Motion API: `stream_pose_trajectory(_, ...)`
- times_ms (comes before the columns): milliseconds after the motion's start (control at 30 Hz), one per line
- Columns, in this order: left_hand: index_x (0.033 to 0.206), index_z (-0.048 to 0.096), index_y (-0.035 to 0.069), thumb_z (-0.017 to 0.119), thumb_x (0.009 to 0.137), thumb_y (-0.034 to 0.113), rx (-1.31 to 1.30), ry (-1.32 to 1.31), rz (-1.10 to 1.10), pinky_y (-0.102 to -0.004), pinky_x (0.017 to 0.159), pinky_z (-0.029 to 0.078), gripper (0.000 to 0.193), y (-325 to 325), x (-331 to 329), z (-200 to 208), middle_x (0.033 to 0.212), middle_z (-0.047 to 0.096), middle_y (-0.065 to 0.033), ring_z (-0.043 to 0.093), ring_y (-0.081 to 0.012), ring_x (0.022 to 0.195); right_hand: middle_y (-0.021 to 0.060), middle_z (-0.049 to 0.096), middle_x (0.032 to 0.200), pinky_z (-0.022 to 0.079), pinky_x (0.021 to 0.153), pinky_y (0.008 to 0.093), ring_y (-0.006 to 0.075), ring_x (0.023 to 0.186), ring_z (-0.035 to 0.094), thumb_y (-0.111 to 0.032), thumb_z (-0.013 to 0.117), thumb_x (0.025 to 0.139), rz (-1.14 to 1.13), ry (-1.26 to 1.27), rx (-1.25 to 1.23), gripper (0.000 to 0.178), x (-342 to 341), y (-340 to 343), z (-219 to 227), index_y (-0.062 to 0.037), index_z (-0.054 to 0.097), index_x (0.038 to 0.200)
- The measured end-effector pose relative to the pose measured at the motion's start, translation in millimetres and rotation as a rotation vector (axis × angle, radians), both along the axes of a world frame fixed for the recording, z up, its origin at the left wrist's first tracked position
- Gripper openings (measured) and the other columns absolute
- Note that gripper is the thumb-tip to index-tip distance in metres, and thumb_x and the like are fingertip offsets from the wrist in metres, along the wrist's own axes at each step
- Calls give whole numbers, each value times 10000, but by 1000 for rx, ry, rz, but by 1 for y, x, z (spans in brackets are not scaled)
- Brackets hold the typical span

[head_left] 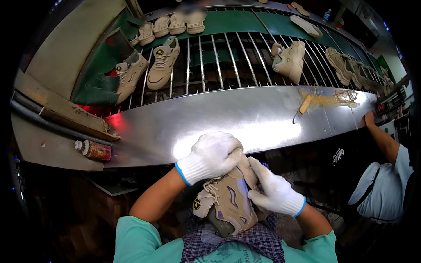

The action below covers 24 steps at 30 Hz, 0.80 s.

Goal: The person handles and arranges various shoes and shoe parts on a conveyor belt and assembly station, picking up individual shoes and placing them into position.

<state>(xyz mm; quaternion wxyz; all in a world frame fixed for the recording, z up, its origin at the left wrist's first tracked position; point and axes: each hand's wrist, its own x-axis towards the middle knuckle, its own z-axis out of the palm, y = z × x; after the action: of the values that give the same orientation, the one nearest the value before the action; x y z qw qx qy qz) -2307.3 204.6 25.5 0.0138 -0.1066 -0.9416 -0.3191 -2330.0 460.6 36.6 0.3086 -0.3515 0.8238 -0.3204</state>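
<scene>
Your left hand point(214, 151), in a white knitted glove with a blue cuff edge, is clamped over the toe of a beige lace-up sneaker point(234, 199) with purple accents; your right hand point(278, 190), gloved alike, rests its thumb and fingers along the sole side, though how firmly it grips you cannot tell. The sneaker is held before your dark plaid apron point(269, 247), toe away from you, tongue to the left. Beyond your hands lies a smooth, grey metal worktop point(254, 105). On it, to the right, note a hooked tool with a yellow handle point(305, 104) beside yellowed tape; near the left end lies a red-labelled bottle point(97, 151). Farther out, beige laced shoes point(164, 65) stand on a silver roller rack point(217, 61). At far right, a co-worker's hand point(369, 118) touches the worktop's edge.
</scene>
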Motion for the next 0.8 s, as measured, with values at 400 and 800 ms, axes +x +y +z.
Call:
stream_pose_trajectory(400, 857, 787, 55, 641, 953, 281, 11, 61, 111, -426, 664, 590, 285, 1, 0, -8, 819, 749, -165, 733, -353, 724, 255, 724, 1099, 627, 842, 455, 409, 953, 744, -129, 638, 884, -89, 263, -302, 573, -27, -24, -66, 7, 575, 1437)
stream_pose_trajectory(800, 809, 764, 28, 644, 982, 237, 72, 75, 209, -403, 615, 568, 297, 0, 8, -15, 765, 732, -162, 711, -323, 658, 248, 635, 1231, 641, 679, 426, 358, 826, 739, -145, 659, 897, 263, 270, -197, 619, 1, -13, -6, -28, 496, 1483)
